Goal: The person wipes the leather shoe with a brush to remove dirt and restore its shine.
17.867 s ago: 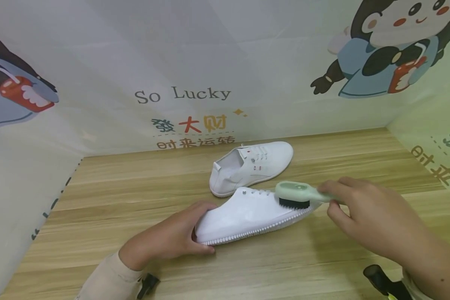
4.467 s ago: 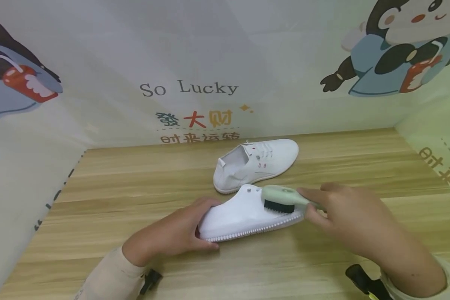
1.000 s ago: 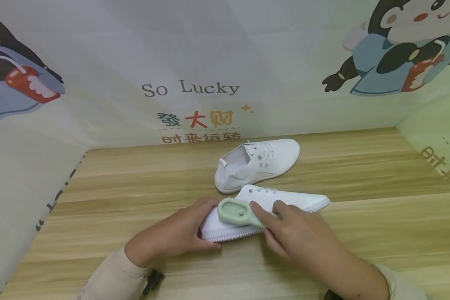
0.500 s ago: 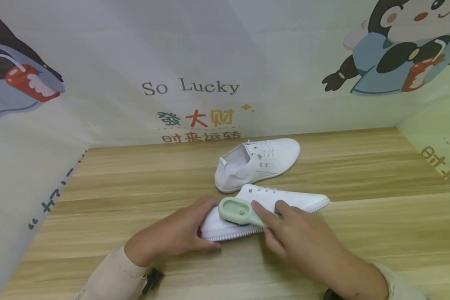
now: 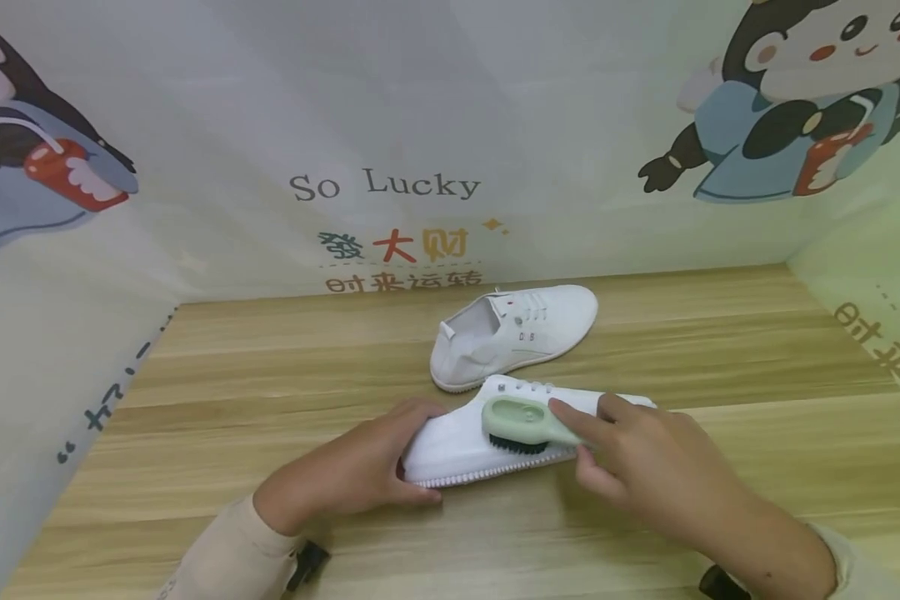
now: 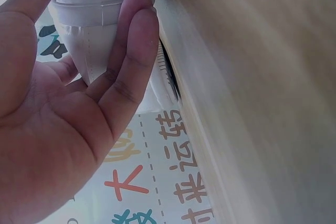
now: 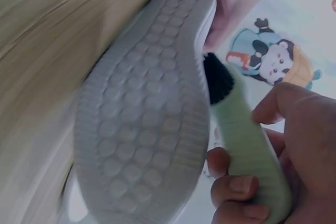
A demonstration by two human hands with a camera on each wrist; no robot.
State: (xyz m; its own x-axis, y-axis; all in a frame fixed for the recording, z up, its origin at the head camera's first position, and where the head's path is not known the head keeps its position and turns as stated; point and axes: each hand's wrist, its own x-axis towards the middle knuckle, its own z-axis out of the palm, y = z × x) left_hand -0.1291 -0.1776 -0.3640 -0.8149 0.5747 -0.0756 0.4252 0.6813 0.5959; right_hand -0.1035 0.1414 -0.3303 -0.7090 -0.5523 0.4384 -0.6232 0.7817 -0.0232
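Note:
My left hand [image 5: 360, 458] grips a white shoe [image 5: 450, 442] by its heel, thumb along the lower edge. The shoe is tilted on its side, toe to the right. In the right wrist view its dotted sole [image 7: 142, 114] faces the camera. My right hand [image 5: 645, 467] holds a pale green brush [image 5: 521, 417] by the handle, index finger along its back. Black bristles [image 5: 517, 446] meet the middle of the shoe's side. In the left wrist view the fingers [image 6: 131, 72] wrap round the heel [image 6: 86, 40]. My right hand partly covers the toe.
A second white shoe [image 5: 525, 333] with laces stands upright just behind the held one. The wood-grain table [image 5: 270, 367] is bounded by printed white sheets [image 5: 390, 108] at the back and both sides. Dark wrist-camera mounts [image 5: 307, 567] hang beneath the sleeves.
Over the earlier frames the brush moves from near the toe back to the heel side; in the last half second it slides right to mid-shoe. The left hand keeps its grip.

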